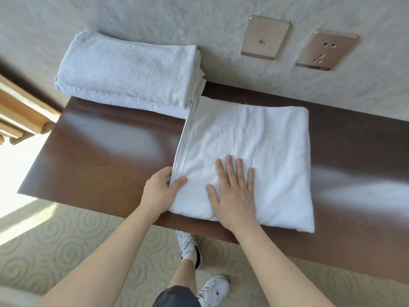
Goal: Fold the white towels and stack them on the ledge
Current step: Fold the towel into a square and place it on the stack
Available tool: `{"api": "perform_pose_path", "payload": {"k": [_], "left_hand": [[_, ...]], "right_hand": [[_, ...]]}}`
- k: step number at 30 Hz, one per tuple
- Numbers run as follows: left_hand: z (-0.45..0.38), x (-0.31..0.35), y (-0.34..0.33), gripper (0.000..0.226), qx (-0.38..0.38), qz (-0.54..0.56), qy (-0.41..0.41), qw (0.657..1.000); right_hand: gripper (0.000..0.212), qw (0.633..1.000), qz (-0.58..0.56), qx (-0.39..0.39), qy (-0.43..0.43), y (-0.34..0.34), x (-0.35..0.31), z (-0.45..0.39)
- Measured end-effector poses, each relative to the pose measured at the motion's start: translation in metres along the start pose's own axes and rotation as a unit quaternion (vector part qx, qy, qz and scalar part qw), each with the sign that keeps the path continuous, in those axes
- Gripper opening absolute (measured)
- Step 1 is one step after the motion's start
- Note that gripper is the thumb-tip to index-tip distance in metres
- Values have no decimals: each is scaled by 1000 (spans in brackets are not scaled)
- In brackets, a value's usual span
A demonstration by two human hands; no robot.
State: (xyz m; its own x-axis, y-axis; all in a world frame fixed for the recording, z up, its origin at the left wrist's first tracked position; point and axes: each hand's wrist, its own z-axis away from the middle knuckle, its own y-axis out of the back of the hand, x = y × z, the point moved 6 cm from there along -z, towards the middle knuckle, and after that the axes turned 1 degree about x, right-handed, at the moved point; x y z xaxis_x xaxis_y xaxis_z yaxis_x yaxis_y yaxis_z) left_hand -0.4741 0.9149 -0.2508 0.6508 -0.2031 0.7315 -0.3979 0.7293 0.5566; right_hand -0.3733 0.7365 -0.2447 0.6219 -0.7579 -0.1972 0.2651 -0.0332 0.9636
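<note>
**Two hands on one folded towel, a stack waiting by the wall**

Nearest to me are two white sneakers on the patterned carpet (66, 235), one foot (187, 244) tucked just under the front edge of the surface, the other (213, 289) further back; two bare forearms reach forward above them.

The dark wooden surface (99, 156) ends in a clean corner on the left, with open carpet beyond it; its left half lies bare and glossy, the widest free patch for moving anything; on the right it runs out of view.

On it lies one folded white towel (265, 151), its near edge almost level with the front lip of the surface; the right hand (234, 191) lies flat on it, fingers straight and spread, pressing down; the left hand (162, 191) grips the towel's layered left edge near the front corner, thumb on top, fingers curled beneath.

Further back, one stack of folded towels (128, 69) sits at the rear left against the wall, overhanging the surface's left end; how many towels it holds I cannot tell; its right end just touches the flat towel's far left corner.

On the textured wall above, two metal plates: a switch (265, 37) and a socket (327, 50), side by side.
</note>
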Motion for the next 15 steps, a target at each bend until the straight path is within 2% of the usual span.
{"api": "perform_pose_path", "payload": {"k": [3, 6, 8, 12, 15], "left_hand": [[-3, 6, -5, 33, -5, 2, 5, 1000], [-7, 31, -6, 67, 34, 7, -63, 997], [-16, 45, -10, 74, 48, 0, -87, 995], [-29, 56, -28, 88, 48, -91, -65, 993], [-26, 54, -35, 99, 74, -139, -91, 983]], "right_hand": [[70, 1000, -12, -11, 14, -2, -3, 4], [64, 998, -28, -24, 57, 2, 2, 5], [60, 998, -23, -9, 55, 9, 19, 1], [58, 1000, 13, -7, -12, 28, 67, -24], [59, 999, 33, -25, 15, 37, 76, -50]]}}
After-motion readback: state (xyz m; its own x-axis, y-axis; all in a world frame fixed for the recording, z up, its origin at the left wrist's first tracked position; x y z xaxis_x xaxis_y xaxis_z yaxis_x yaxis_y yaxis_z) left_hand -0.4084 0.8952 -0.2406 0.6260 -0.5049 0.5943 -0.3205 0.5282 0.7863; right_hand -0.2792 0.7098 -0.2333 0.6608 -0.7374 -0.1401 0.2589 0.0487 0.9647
